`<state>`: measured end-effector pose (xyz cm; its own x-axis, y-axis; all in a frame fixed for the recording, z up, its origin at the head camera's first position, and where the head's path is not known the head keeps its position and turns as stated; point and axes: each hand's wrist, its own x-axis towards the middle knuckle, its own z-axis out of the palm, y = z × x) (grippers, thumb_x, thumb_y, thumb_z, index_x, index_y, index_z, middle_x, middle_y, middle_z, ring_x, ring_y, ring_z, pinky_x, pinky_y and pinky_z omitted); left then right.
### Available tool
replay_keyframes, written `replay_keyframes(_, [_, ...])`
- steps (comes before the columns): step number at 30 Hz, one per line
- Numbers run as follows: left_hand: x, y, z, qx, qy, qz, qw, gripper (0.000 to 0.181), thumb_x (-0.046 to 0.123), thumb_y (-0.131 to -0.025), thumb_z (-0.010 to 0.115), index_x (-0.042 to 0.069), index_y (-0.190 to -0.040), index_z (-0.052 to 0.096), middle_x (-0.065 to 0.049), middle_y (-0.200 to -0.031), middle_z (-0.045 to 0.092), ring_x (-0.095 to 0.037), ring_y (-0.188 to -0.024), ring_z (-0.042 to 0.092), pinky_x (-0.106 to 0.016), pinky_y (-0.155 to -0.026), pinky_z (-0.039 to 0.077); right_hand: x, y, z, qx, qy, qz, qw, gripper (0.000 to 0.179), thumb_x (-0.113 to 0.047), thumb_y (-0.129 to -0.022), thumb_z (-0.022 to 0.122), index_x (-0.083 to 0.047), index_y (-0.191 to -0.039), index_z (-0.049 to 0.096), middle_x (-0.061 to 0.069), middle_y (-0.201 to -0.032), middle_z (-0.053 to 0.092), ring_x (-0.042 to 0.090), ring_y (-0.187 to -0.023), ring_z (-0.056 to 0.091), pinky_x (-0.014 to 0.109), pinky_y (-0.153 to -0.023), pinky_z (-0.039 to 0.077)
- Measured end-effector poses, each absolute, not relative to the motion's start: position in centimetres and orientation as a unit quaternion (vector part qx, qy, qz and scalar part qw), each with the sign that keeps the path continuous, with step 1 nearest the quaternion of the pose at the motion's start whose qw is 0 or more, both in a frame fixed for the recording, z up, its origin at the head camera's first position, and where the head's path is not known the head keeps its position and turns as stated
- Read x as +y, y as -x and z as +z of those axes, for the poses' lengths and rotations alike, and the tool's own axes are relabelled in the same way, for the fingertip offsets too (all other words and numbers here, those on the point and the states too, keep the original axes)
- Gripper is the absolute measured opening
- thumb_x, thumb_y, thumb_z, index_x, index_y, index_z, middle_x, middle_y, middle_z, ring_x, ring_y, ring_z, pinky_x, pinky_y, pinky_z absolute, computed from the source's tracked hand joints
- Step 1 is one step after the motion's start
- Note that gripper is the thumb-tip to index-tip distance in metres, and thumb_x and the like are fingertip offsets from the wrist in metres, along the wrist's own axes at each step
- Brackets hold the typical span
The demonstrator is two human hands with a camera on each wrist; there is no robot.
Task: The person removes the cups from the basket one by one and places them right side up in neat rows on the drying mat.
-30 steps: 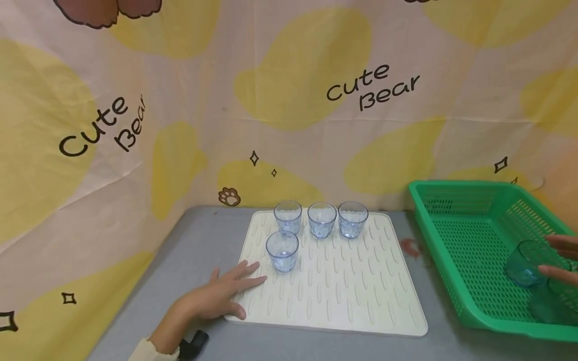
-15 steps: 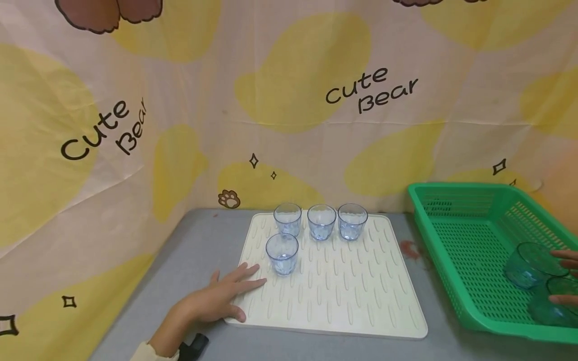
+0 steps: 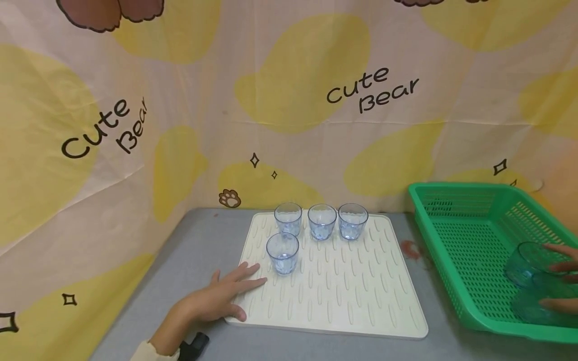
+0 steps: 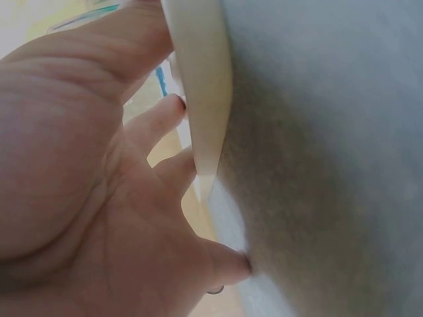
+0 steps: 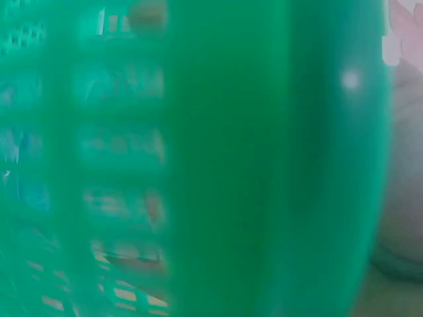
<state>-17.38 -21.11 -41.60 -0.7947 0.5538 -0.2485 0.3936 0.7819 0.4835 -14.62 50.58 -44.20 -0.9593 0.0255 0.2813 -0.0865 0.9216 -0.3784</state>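
My left hand rests spread on the near left part of the white ribbed mat; in the left wrist view its thumb and fingers lie along the mat edge. Just beyond these fingers a clear bluish glass stands upright. Three more glasses line the far side: the left one, the middle one and the right one. At the right, inside the green basket, my right hand grips a glass between fingers and thumb. Another glass sits right behind it.
The basket's raised wall fills most of the right wrist view and hides the right hand's grip. A grey cloth covers the table. A patterned fabric hangs close behind the mat. A reddish mark lies between mat and basket.
In the basket my right hand has shifted from the farther glass to the nearer one, which has moved a little left. The left hand and the glasses on the mat have stayed put.
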Motion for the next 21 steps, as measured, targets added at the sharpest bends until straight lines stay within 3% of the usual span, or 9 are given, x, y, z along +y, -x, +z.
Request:
replay_keyframes(1, [-21.1,17.4,-41.6,0.924,-0.258,0.207,0.191,0.081,0.04,-0.075,0.077,0.035,-0.15,0.044,-0.005,-0.166,0.025,-0.041,-0.154,0.013,-0.084,-0.103,-0.006,50.3,14.8,-44.3,-0.969,-0.021,0.198,0.145,0.142,-0.016,-0.047,0.099,-0.008,-0.16,0.013,0.035,-0.102,0.054,0.001,-0.081,0.058,0.03,-0.059,0.053])
replay_keyframes(2, [-21.2,17.3,-41.6,0.924,-0.26,0.206,0.19,0.081,0.04,-0.075,0.076,0.035,-0.15,0.044,-0.006,-0.166,0.025,-0.041,-0.154,0.013,-0.084,-0.103,-0.005,50.0,14.9,-44.2,-0.97,-0.025,0.208,0.126,0.137,-0.019,-0.052,0.098,-0.001,-0.158,0.013,0.039,-0.106,0.052,0.017,-0.086,0.063,0.035,-0.062,0.055])
replay_keyframes(5, [-21.2,17.3,-41.8,0.923,-0.267,0.202,0.188,0.082,0.042,-0.075,0.075,0.035,-0.15,0.043,-0.005,-0.166,0.025,-0.041,-0.154,0.014,-0.085,-0.103,-0.004,49.4,15.6,-45.1,-0.969,-0.034,0.218,0.115,0.133,-0.029,-0.056,0.097,-0.017,-0.16,0.015,0.034,-0.11,0.051,0.02,-0.092,0.063,0.038,-0.064,0.056])
replay_keyframes(8, [-21.2,17.3,-41.7,0.923,-0.273,0.203,0.183,0.082,0.043,-0.075,0.075,0.035,-0.15,0.043,-0.006,-0.166,0.026,-0.041,-0.154,0.015,-0.085,-0.102,-0.003,47.5,15.6,-44.1,-0.973,-0.03,0.221,0.055,0.125,-0.033,-0.065,0.092,-0.018,-0.16,0.013,0.038,-0.117,0.047,0.063,-0.094,0.051,0.059,-0.061,0.052])
replay_keyframes(14, [-21.0,17.4,-41.7,0.925,-0.263,0.201,0.185,0.082,0.041,-0.074,0.076,0.036,-0.15,0.043,-0.005,-0.166,0.026,-0.04,-0.154,0.014,-0.085,-0.103,-0.005,42.6,15.0,-39.7,-0.978,-0.048,0.203,-0.017,0.101,-0.034,-0.077,0.084,0.013,-0.146,0.027,0.046,-0.123,0.046,0.067,-0.103,0.047,0.064,-0.07,0.05])
replay_keyframes(21, [-21.1,17.3,-41.8,0.927,-0.256,0.201,0.187,0.083,0.041,-0.074,0.076,0.038,-0.15,0.043,-0.004,-0.166,0.024,-0.039,-0.154,0.013,-0.084,-0.103,-0.005,41.0,14.9,-38.6,-0.975,-0.057,0.212,-0.036,0.098,-0.042,-0.08,0.08,0.012,-0.145,0.031,0.045,-0.131,0.044,0.065,-0.109,0.048,0.059,-0.073,0.052])
